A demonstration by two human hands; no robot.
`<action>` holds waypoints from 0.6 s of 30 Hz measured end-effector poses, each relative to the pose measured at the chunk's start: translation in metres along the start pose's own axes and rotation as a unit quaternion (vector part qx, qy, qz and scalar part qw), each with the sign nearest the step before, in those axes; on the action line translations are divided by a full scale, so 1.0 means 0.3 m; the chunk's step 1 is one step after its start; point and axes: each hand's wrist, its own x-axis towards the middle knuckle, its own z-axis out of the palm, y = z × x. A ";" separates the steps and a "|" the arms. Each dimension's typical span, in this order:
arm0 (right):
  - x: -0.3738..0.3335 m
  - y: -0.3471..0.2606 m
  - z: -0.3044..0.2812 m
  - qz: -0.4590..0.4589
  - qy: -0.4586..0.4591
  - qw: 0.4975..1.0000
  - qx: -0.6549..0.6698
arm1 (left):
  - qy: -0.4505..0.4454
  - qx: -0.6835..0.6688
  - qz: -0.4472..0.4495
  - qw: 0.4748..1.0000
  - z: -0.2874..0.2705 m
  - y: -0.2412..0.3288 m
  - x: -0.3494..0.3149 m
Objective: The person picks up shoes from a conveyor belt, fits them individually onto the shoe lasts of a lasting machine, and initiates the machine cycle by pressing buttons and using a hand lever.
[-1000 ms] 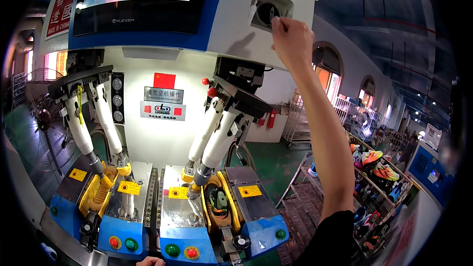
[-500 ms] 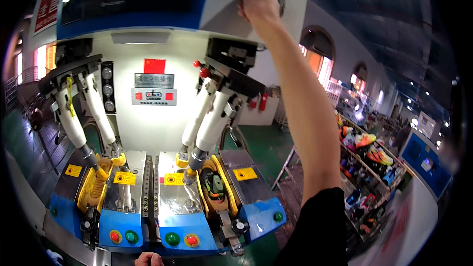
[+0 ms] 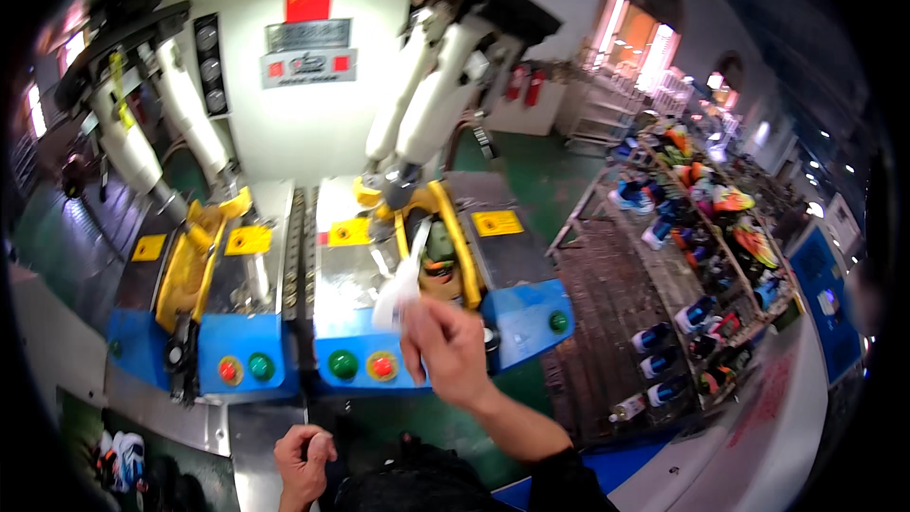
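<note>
My right hand [image 3: 450, 351] grips a white squeeze bottle [image 3: 396, 296], blurred by motion, whose thin pale spout points up and away. Behind its tip a dark green and black shoe [image 3: 439, 251] lies in the right yellow-sided cradle [image 3: 455, 228] of a two-station machine. The hand and bottle hide the near end of that cradle and part of the blue front. Low in the picture, left of my body, my left hand [image 3: 301, 460] is loosely closed, with nothing seen in it. The left yellow cradle [image 3: 192, 270] holds no shoe.
White press arms [image 3: 441, 100] hang over both stations. Green buttons [image 3: 343, 364] and red buttons [image 3: 382, 366] sit on the blue fronts. On the right stands a wooden rack [image 3: 664, 265] with many shoes. More shoes [image 3: 123, 455] lie at lower left.
My right hand has come down from the recess high on the machine, now with the white bottle in it. My left hand shows more fully. The view has tilted downward.
</note>
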 end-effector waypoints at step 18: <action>-0.274 0.278 0.400 0.165 -0.333 0.926 0.067 | 0.063 0.024 0.015 0.998 -0.218 0.168 -0.255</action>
